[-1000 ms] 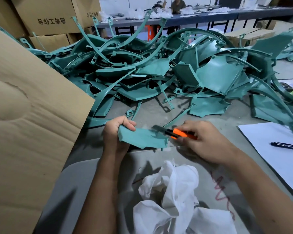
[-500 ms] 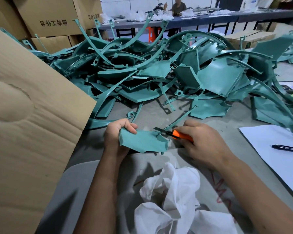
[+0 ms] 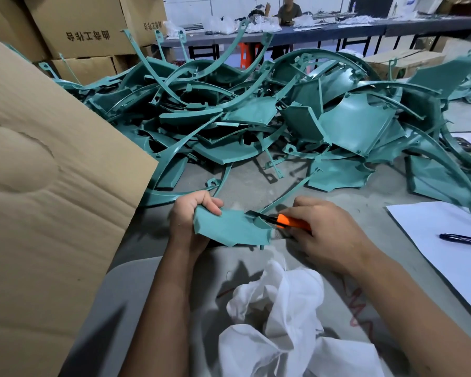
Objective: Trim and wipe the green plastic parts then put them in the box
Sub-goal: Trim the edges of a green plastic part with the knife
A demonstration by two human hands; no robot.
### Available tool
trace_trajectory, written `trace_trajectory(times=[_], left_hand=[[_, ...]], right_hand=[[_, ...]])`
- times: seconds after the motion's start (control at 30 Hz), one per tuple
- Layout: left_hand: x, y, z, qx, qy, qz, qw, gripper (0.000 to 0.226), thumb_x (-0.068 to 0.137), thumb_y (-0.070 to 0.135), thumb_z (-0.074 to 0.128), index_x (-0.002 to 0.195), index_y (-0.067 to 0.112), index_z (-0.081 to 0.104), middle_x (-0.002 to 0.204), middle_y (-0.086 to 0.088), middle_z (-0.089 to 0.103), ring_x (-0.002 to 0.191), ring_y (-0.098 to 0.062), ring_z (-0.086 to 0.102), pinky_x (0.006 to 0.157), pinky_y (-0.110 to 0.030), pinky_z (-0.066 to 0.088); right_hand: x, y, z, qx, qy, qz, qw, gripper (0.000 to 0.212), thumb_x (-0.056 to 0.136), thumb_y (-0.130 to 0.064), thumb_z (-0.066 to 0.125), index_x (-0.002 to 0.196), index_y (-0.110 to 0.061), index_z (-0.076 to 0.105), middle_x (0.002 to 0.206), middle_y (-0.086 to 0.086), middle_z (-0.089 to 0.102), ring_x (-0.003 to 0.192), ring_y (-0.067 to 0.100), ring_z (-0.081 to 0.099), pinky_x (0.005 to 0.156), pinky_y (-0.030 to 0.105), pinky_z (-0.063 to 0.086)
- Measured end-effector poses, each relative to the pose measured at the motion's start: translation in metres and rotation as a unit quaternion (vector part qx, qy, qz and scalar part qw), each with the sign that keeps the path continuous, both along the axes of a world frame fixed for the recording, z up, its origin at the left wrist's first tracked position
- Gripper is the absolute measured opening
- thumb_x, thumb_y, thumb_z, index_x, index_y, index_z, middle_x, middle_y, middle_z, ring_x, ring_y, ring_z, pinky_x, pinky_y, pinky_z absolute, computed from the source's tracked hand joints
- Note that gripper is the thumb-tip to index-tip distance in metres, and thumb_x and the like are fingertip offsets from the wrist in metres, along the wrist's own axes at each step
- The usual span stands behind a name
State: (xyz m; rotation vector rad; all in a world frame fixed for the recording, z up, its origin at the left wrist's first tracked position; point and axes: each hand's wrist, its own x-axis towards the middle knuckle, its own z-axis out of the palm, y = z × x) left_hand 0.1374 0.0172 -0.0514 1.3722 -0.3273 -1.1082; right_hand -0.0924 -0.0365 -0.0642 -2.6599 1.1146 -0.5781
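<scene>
Grey table point(image 3: 337, 191): two hands, one knife point(image 3: 282, 220), perhaps thirty parts point(image 3: 256, 126).

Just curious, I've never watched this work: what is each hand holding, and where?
Left hand grips the green part by its left edge; right hand holds the knife by its orange handle.

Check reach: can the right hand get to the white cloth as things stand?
Probably not straight away. The right hand is closed on the orange knife, its blade at the green part held by the left hand. The white cloth lies just below, nothing between; the knife must go down first.
</scene>
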Motion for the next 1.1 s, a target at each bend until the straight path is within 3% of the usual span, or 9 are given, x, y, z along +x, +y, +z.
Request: trace_trajectory(times=[0.13,0.23,0.33,0.53,0.63,0.73,0.87,0.97,1.1], left_hand=[[0.002,0.001,-0.001,-0.007,0.000,-0.013,1.000,0.014,0.070,-0.007,0.048,0.064,-0.001,0.059,0.083,-0.010,0.064,0.074,-0.030,0.055,0.065,-0.034,0.049],[0.004,0.000,-0.003,-0.025,-0.009,-0.016,1.000,0.023,0.070,-0.010,0.047,0.052,0.001,0.057,0.079,-0.010,0.065,0.067,-0.029,0.056,0.064,-0.033,0.051],[0.005,-0.001,-0.005,-0.015,-0.011,-0.021,1.000,0.017,0.068,-0.008,0.048,0.058,0.000,0.060,0.078,-0.011,0.065,0.065,-0.029,0.056,0.062,-0.032,0.051],[0.005,0.000,-0.004,-0.002,-0.004,-0.034,0.999,0.013,0.069,-0.006,0.049,0.065,-0.001,0.061,0.076,-0.009,0.064,0.063,-0.028,0.057,0.056,-0.029,0.051],[0.005,-0.001,-0.005,-0.033,-0.016,-0.020,0.999,0.026,0.071,-0.011,0.047,0.052,0.002,0.060,0.070,-0.006,0.068,0.059,-0.025,0.058,0.052,-0.026,0.053],[0.005,-0.001,-0.006,-0.048,-0.019,-0.016,0.999,0.036,0.071,-0.013,0.046,0.042,0.005,0.058,0.065,-0.004,0.069,0.055,-0.023,0.059,0.052,-0.026,0.053],[0.006,-0.003,-0.006,-0.046,-0.017,-0.016,0.999,0.037,0.069,-0.012,0.047,0.040,0.006,0.058,0.067,-0.006,0.068,0.061,-0.026,0.058,0.061,-0.032,0.052],[0.006,-0.003,-0.006,-0.035,-0.007,-0.020,0.999,0.022,0.058,-0.008,0.050,0.042,0.005,0.059,0.076,-0.009,0.068,0.066,-0.029,0.058,0.066,-0.034,0.053],[0.007,-0.002,-0.005,-0.059,-0.013,-0.014,0.998,0.039,0.071,-0.015,0.044,0.040,0.005,0.056,0.073,-0.010,0.066,0.059,-0.024,0.057,0.050,-0.023,0.052]], right_hand=[[-0.014,-0.010,0.008,0.086,-0.034,0.081,0.992,0.020,0.094,-0.010,0.070,0.102,-0.026,0.079,0.086,-0.012,0.060,0.082,0.008,0.055,0.071,0.036,0.047],[-0.016,-0.013,0.006,0.078,-0.089,0.060,0.991,0.023,0.094,-0.009,0.070,0.102,-0.028,0.079,0.086,-0.011,0.061,0.083,0.010,0.057,0.071,0.034,0.046],[-0.010,-0.012,0.002,0.023,-0.040,0.045,0.998,0.018,0.098,-0.021,0.068,0.112,-0.028,0.078,0.086,-0.018,0.055,0.083,0.009,0.051,0.073,0.038,0.048],[-0.020,-0.017,0.006,0.105,-0.027,0.101,0.989,0.016,0.094,-0.009,0.072,0.100,-0.023,0.078,0.083,-0.015,0.058,0.079,0.005,0.056,0.071,0.031,0.043],[-0.025,-0.019,0.006,0.164,-0.093,0.097,0.977,0.023,0.094,-0.003,0.071,0.098,-0.023,0.080,0.084,-0.008,0.063,0.074,0.012,0.061,0.067,0.025,0.045],[-0.031,-0.022,0.006,0.154,-0.170,0.073,0.970,0.027,0.098,-0.007,0.069,0.098,-0.033,0.076,0.079,-0.011,0.062,0.065,0.009,0.056,0.061,0.017,0.039],[-0.025,-0.018,0.003,0.156,-0.129,0.106,0.973,0.028,0.099,-0.009,0.068,0.101,-0.036,0.075,0.077,-0.008,0.066,0.064,0.015,0.060,0.060,0.033,0.049],[-0.022,-0.017,0.000,0.137,-0.092,0.105,0.981,0.026,0.099,-0.011,0.067,0.105,-0.035,0.075,0.079,-0.009,0.070,0.070,0.016,0.065,0.065,0.043,0.054],[-0.017,-0.018,-0.003,0.065,-0.074,0.083,0.992,0.024,0.100,-0.020,0.066,0.114,-0.039,0.071,0.087,-0.017,0.070,0.081,0.010,0.063,0.070,0.041,0.053]])
